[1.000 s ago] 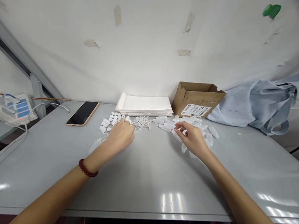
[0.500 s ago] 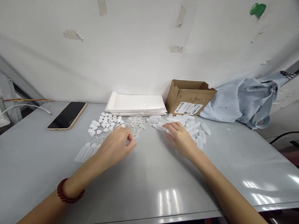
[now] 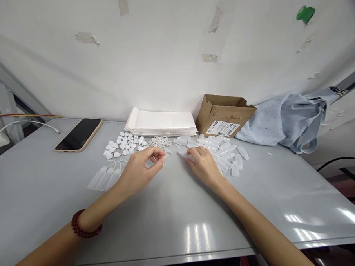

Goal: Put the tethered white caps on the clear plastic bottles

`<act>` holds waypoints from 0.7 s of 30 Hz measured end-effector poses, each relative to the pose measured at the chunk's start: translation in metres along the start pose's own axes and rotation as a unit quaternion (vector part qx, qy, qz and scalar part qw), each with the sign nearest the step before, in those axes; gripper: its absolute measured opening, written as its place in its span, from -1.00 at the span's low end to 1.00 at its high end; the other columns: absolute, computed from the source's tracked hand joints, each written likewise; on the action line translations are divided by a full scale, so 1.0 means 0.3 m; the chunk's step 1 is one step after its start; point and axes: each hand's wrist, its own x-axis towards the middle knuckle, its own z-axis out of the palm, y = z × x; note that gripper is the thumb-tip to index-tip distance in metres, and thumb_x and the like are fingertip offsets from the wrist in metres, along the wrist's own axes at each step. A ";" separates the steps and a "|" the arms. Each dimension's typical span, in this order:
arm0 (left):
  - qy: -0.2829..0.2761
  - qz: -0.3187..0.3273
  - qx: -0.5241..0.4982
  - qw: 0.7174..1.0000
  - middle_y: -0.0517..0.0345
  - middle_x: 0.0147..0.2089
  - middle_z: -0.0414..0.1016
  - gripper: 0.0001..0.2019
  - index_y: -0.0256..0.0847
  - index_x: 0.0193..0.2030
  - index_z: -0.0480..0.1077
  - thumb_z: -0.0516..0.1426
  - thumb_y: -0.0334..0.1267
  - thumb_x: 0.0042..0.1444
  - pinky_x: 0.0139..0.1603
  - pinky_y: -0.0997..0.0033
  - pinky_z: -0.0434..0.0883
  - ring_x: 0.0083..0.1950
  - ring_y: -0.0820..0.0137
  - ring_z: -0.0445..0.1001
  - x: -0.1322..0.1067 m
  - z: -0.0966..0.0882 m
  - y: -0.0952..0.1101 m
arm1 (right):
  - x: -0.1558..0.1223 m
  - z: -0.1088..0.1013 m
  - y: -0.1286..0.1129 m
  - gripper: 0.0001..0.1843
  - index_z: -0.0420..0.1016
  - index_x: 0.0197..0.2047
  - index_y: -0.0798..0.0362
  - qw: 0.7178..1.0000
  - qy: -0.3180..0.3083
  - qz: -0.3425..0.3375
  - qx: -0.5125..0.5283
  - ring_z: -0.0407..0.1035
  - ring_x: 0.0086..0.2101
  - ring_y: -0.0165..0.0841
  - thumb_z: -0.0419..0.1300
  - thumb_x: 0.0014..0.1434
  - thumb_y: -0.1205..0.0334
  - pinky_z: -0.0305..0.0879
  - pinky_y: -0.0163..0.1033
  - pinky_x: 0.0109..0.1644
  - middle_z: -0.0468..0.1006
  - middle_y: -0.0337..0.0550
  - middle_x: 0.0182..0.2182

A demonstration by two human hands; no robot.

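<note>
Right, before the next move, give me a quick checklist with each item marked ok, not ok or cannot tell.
1. Left hand grip: cannot tell; a small white piece shows at its fingertips, mostly hidden.
2. Right hand grip on the slim translucent plastic tube: cannot tell; contact is partly hidden.
3. Small white plastic caps visible: ok, scattered beyond the left hand.
4. Thin white cords separated: not ok, heaped in a tangle.
5. White-capped translucent tubes side by side: ok.
6. Black-screened phone in a tan case clear of both hands: ok.
</note>
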 end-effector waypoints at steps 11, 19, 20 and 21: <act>-0.086 -0.065 -0.220 0.970 0.19 -0.31 0.51 -0.86 -0.14 -0.28 0.49 0.19 -0.17 0.05 -0.13 0.33 0.43 -0.25 0.37 0.46 -0.011 -0.015 0.026 | -0.038 -0.089 -0.083 -0.72 0.23 0.00 -0.04 0.813 -0.063 0.150 0.560 0.28 -0.36 -0.38 0.05 0.20 0.19 0.27 -0.17 -0.16 0.29 -0.28 -0.38; -0.125 -0.109 -0.320 0.933 0.25 -0.42 0.41 -0.94 -0.13 -0.34 0.50 0.20 -0.24 0.04 -0.16 0.38 0.35 -0.31 0.45 0.35 -0.020 -0.007 0.027 | -0.049 -0.117 -0.128 -0.72 0.44 -0.24 0.02 0.808 -0.135 0.171 0.548 0.08 -0.55 -0.49 0.18 0.17 -0.02 0.02 -0.32 -0.46 0.21 -0.35 -0.56; -0.128 -0.113 -0.334 0.927 0.25 -0.42 0.41 -0.94 -0.14 -0.35 0.49 0.20 -0.25 0.05 -0.16 0.38 0.35 -0.31 0.45 0.35 -0.019 -0.006 0.030 | -0.051 -0.117 -0.133 -0.73 0.44 -0.29 0.03 0.806 -0.133 0.173 0.550 0.06 -0.56 -0.50 0.19 0.16 -0.02 -0.01 -0.32 -0.47 0.20 -0.35 -0.56; -0.133 -0.116 -0.352 0.919 0.23 -0.42 0.42 -0.92 -0.16 -0.35 0.49 0.18 -0.24 0.07 -0.15 0.38 0.35 -0.31 0.44 0.35 -0.018 -0.003 0.031 | -0.053 -0.116 -0.137 -0.72 0.43 -0.33 0.03 0.801 -0.132 0.177 0.556 0.05 -0.57 -0.50 0.19 0.16 -0.02 -0.03 -0.32 -0.48 0.19 -0.36 -0.58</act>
